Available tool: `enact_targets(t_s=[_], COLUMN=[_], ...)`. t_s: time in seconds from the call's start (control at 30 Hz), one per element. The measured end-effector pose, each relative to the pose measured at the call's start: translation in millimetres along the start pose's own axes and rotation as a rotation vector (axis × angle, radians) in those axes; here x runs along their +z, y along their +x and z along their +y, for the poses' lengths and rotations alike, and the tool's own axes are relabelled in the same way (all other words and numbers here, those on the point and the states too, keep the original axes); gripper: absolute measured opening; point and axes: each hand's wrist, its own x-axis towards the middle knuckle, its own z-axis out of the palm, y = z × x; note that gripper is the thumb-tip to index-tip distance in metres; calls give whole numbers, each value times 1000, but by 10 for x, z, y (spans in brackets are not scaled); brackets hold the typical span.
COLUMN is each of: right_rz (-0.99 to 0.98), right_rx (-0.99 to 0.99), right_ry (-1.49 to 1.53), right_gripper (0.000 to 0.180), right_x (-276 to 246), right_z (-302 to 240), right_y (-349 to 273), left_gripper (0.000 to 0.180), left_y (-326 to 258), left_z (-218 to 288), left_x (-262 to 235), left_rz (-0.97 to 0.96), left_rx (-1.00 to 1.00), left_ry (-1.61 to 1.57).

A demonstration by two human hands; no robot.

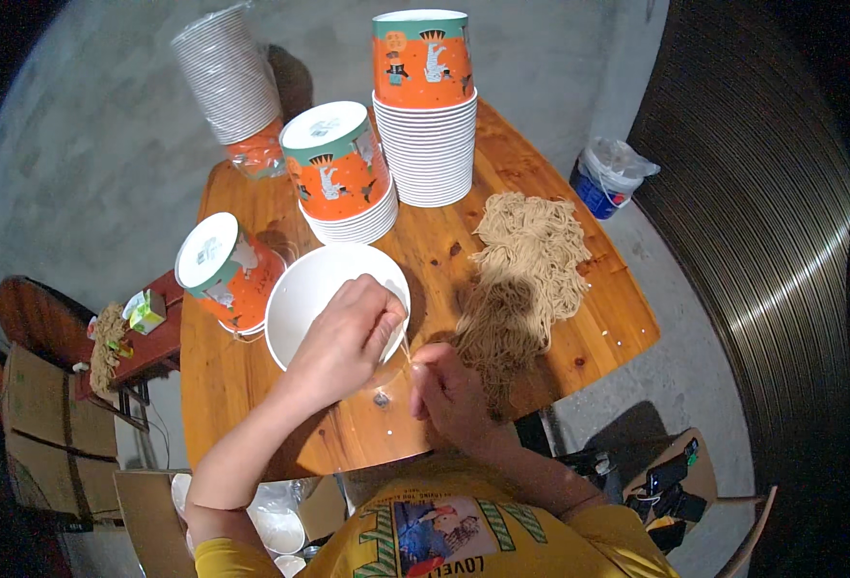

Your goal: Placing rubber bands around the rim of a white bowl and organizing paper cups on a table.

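My left hand [348, 332] is closed in a pinch over the right rim of a white paper tub [321, 275], whose open mouth faces up. A short length of pale tan cord [405, 345] runs from its fingers down to my right hand [451, 393]. My right hand is also closed, with thumb and forefinger pinched on the same cord. It is just right of the tub, low over the wooden table [348, 438]. Beside it lies a heap of tan cord [536, 260], its near part in shadow. The tub's side and the cord's far end are hidden.
Nested orange-and-green paper tubs stand upside down in a tall stack [425, 144], a shorter stack [340, 183] and a low stack [227, 275]. A plastic-wrapped stack [227, 77] leans at the back left. A lined bucket [606, 178] stands on the floor at right.
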Motion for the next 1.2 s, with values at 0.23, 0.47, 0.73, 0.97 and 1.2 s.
enact_targets(t_s=[0.23, 0.47, 0.73, 0.97, 1.2], right_rz=[-41, -302, -366, -342, -310], right_rx=[92, 194, 186, 115, 56], right_ry=[11, -191, -174, -128, -132], right_gripper=[8, 14, 10, 9, 11], right_x=[-44, 39, 198, 276, 299], right_z=[-157, -250, -279, -220, -146], right_y=[-58, -246, -262, -197, -187], left_gripper=[23, 14, 19, 19, 15], left_y=[-471, -737, -796, -753, -1022], left_z=[25, -91, -226, -225, 35], left_x=[-160, -302, -202, -92, 191], left_rz=[-85, 56, 246, 292, 374], left_rx=[80, 69, 10, -21, -633], left_ry=[289, 583, 495, 472, -629])
